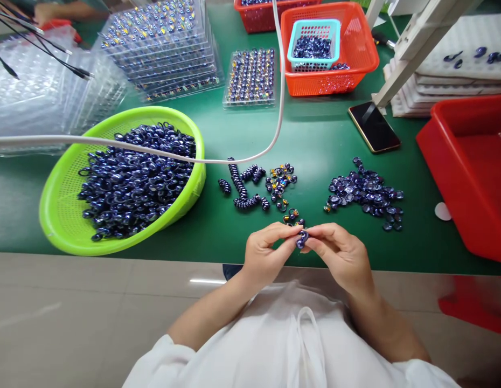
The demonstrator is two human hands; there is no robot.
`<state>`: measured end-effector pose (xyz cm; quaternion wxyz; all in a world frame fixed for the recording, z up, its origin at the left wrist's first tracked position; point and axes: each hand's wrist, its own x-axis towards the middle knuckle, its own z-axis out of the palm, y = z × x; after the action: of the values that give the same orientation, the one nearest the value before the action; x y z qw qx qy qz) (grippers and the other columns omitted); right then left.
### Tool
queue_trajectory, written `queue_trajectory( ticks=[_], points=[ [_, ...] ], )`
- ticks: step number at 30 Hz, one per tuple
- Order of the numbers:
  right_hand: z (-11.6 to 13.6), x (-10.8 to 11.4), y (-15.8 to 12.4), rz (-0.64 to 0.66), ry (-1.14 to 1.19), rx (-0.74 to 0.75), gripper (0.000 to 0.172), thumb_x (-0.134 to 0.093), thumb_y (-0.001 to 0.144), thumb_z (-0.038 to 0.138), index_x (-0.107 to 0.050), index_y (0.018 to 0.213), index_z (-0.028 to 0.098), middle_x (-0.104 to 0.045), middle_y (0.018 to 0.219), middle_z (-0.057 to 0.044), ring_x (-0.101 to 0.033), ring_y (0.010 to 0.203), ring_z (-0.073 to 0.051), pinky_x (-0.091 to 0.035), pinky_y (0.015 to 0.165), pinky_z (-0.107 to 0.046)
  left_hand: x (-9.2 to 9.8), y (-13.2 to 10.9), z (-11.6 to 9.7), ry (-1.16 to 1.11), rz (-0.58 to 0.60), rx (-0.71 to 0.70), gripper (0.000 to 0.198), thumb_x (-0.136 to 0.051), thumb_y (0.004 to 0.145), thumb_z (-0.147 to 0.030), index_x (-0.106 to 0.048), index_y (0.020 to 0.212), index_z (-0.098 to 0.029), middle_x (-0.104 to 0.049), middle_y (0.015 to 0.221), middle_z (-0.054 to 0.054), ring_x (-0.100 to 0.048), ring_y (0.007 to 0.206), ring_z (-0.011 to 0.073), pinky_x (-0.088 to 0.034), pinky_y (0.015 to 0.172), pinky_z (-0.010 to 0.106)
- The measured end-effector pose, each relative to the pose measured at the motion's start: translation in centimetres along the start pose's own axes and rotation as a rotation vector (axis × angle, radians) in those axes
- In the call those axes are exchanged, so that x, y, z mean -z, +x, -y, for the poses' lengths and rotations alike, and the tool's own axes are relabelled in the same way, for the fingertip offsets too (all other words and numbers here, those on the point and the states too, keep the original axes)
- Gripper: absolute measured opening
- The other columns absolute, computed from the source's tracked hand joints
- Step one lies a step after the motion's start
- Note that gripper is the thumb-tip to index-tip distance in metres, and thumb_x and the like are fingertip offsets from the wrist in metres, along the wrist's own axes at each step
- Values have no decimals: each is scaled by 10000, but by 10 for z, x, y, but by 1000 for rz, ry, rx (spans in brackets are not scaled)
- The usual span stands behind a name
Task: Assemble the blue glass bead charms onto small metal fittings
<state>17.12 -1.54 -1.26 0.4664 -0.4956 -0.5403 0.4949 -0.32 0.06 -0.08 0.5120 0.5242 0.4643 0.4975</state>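
Left hand (pixel 267 249) and right hand (pixel 342 252) flank the pinched dark piece (pixel 301 241)

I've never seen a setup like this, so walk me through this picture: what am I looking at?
There's no machine here. A camera worn on a person's head looks forward and down at their bare left hand and right hand. The fingers of both pinch one small, shiny dark piece near the front edge of a green table. To the left sits a lime basket of dark pieces. Beyond the hands lie rows of dark rings, and to the right a loose pile and a phone.
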Motion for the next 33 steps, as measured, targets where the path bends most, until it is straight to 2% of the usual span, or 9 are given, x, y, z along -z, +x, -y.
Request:
queue_trajectory(
  ticks=[7, 13, 17, 22, 33],
  points=[
    [1, 1, 0, -4, -15, 14, 97, -711, 903, 265, -701, 998, 250, -763, 869, 12, -750, 704, -137, -632, 673, -237, 1, 0, 0, 135, 65, -173, 206, -676, 880, -143, -811, 1019, -212, -797, 860, 86, -714, 778, 184, -574, 746, 304],
    [2, 0, 0, 19, 36, -24, 139, -681, 927, 269, -704, 1064, 270, -750, 907, 20, -726, 700, -105, -619, 675, -208, 0, 0, 1, 132, 123, -294, 266, -648, 892, -92, -777, 1103, -188, -780, 862, 92, -704, 781, 175, -568, 738, 305],
    [2, 2, 1, 60, 150, -64, 156, -706, 909, 285, -722, 1064, 277, -746, 946, 6, -726, 771, -112, -616, 713, -198, -1, 0, -1, 119, 133, -313, 263, -709, 857, -95, -770, 1095, -187, -785, 880, 93, -703, 792, 177, -569, 747, 311],
    [3, 2, 3, 111, 294, -104, 143, -725, 894, 285, -741, 1036, 279, -720, 867, 9, -688, 729, -92, -591, 671, -171, -1, 0, 0, 101, 136, -327, 214, -728, 846, -88, -775, 1021, -201, -794, 863, 72, -712, 771, 163, -572, 731, 290],
    [-6, -2, 3, 94, 418, -81, 138, -769, 845, 248, -777, 978, 284, -662, 864, -10, -650, 728, -117, -566, 552, -207, 2, -4, -1, 171, 169, -352, 210, -661, 887, -71, -761, 1020, -198, -791, 895, 73, -743, 798, 155, -608, 717, 248]
  ],
)
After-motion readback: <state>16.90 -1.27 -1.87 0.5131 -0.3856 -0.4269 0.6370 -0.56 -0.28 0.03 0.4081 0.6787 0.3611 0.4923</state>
